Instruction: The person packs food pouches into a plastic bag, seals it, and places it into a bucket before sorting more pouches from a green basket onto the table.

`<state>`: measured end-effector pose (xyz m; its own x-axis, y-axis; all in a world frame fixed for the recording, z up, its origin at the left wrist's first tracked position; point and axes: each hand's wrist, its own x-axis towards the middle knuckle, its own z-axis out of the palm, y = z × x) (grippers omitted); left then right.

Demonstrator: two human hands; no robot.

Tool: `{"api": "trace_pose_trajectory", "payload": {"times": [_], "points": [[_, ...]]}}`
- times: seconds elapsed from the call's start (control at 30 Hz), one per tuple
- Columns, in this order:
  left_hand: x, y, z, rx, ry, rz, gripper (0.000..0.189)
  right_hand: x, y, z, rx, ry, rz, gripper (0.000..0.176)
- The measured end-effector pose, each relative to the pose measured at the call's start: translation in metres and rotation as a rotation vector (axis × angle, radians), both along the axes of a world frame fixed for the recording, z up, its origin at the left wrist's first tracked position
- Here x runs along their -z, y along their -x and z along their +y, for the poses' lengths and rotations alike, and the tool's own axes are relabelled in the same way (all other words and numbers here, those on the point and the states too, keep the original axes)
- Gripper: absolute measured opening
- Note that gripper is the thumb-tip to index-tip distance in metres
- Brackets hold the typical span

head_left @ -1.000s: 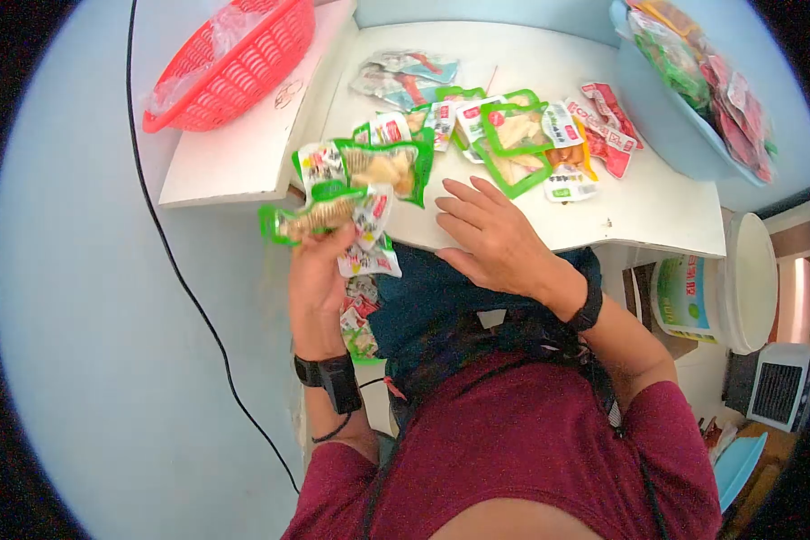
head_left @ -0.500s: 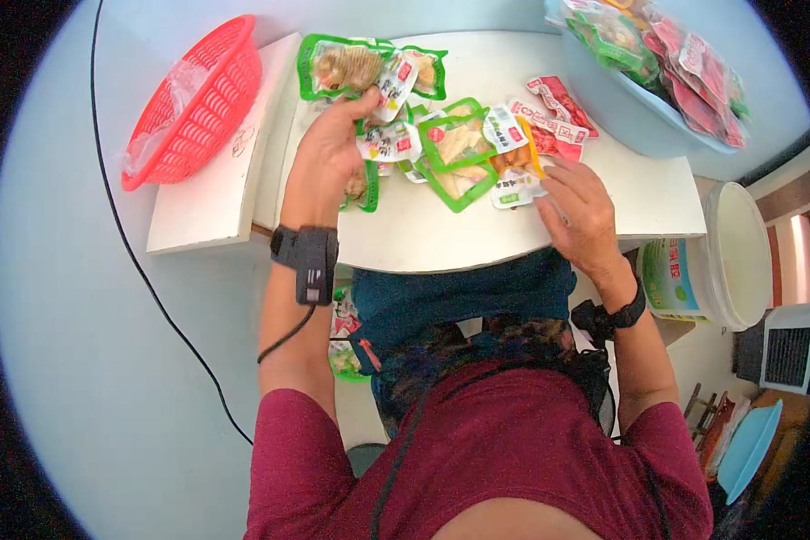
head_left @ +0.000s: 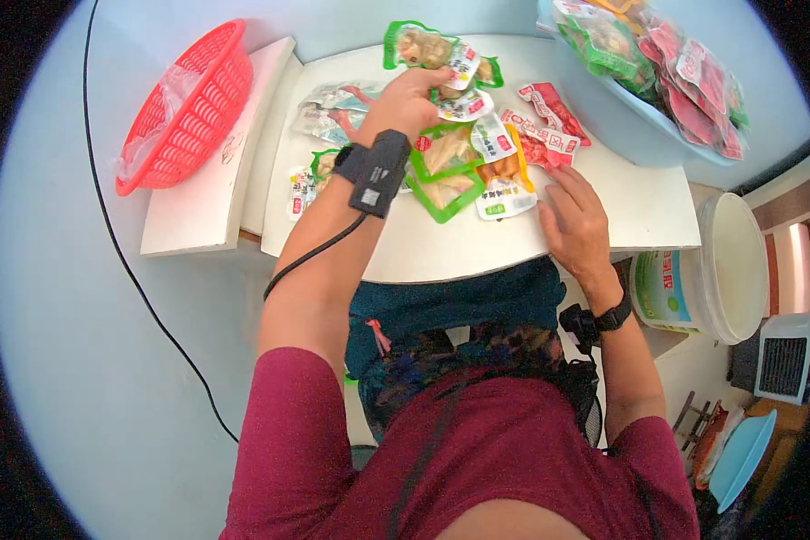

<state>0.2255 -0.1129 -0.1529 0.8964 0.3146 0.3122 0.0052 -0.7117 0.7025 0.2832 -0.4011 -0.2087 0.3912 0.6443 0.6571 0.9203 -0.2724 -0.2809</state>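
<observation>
My left hand (head_left: 412, 101) reaches to the back of the white table, its fingers closed on the white end of a green-edged food packet (head_left: 418, 47). Beneath that hand lie other packets, among them a white-labelled one (head_left: 466, 106). Two green-edged packets of pale pieces (head_left: 448, 151) overlap in the middle, beside an orange-edged packet (head_left: 506, 184). To the right of this one, my right hand (head_left: 578, 220) rests at the table with fingers apart, holding nothing. Its fingertips are close to the red packets (head_left: 549, 135).
Silvery clear packets (head_left: 319, 112) and a small green-edged packet (head_left: 301, 191) lie on the table's left. A red basket (head_left: 193, 112) stands far left. At the back right, a blue basin (head_left: 603, 112) holds several packets. A white bucket (head_left: 733, 270) stands right of the table (head_left: 378, 256).
My left hand has moved right and away from me with the green-edged packet, uncovering the silvery packets on the left. My right hand stays near the same spot, fingers now beside the orange-edged packet.
</observation>
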Motion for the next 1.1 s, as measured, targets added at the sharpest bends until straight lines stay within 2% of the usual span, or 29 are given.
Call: {"api": "trace_pose_trajectory", "payload": {"times": [0.07, 0.1, 0.2, 0.23, 0.33, 0.37, 0.47, 0.53, 0.63, 0.7, 0.73, 0.8, 0.83, 0.9, 0.97, 1.07, 1.1], "points": [[0.013, -0.017, -0.003, 0.019, 0.091, -0.008, 0.057, 0.003, -0.001, -0.001, 0.008, -0.014, 0.025, 0.023], [0.031, -0.036, 0.009, 0.097, 0.143, 0.042, 0.056, 0.003, -0.001, -0.001, 0.011, -0.015, 0.033, 0.022], [0.04, -0.047, 0.0, 0.151, 0.112, -0.009, 0.054, 0.002, -0.001, -0.001, 0.013, -0.02, 0.035, 0.022], [0.02, -0.037, -0.017, 0.063, 0.082, 0.071, 0.054, 0.001, -0.001, 0.0, 0.017, -0.025, 0.026, 0.022], [0.03, -0.044, -0.018, 0.016, 0.031, 0.107, 0.054, 0.003, -0.003, -0.001, 0.023, -0.039, 0.007, 0.023], [0.038, -0.044, -0.017, 0.012, 0.019, -0.017, 0.055, 0.004, -0.003, -0.001, 0.024, -0.042, 0.005, 0.023], [0.034, -0.035, -0.011, 0.102, -0.303, -0.195, 0.055, 0.006, -0.003, -0.001, 0.024, -0.042, -0.001, 0.023], [0.031, -0.031, -0.011, 0.124, -0.075, -0.17, 0.054, 0.005, -0.002, -0.001, 0.034, -0.036, -0.007, 0.023], [0.021, -0.027, -0.01, 0.096, 0.044, -0.104, 0.053, 0.005, -0.002, -0.001, 0.043, -0.033, -0.016, 0.023], [0.007, -0.026, -0.014, -0.073, 0.507, -0.044, 0.05, 0.006, -0.001, -0.001, 0.055, -0.034, -0.014, 0.023], [-0.03, -0.02, -0.034, -0.226, 0.968, -0.009, 0.048, 0.006, 0.0, -0.001, 0.062, -0.034, -0.008, 0.022], [-0.045, -0.001, -0.046, -0.328, 1.264, 0.009, 0.045, 0.007, 0.0, 0.0, 0.063, -0.032, -0.01, 0.022], [-0.04, 0.011, -0.042, -0.273, 1.098, -0.006, 0.044, 0.007, 0.0, 0.0, 0.061, -0.031, -0.018, 0.022], [-0.033, 0.026, -0.043, -0.207, 1.019, -0.1, 0.042, 0.01, 0.0, -0.001, 0.061, -0.031, -0.037, 0.022], [-0.028, 0.038, -0.046, -0.189, 1.188, -0.267, 0.042, 0.012, -0.001, -0.001, 0.056, -0.033, -0.053, 0.022], [-0.016, 0.082, -0.058, -0.066, 1.212, -0.323, 0.048, 0.015, -0.002, 0.0, 0.057, -0.036, -0.082, 0.021], [-0.013, 0.1, -0.064, -0.081, 1.204, -0.344, 0.041, 0.019, -0.004, 0.0, 0.062, -0.042, -0.068, 0.02]]}}
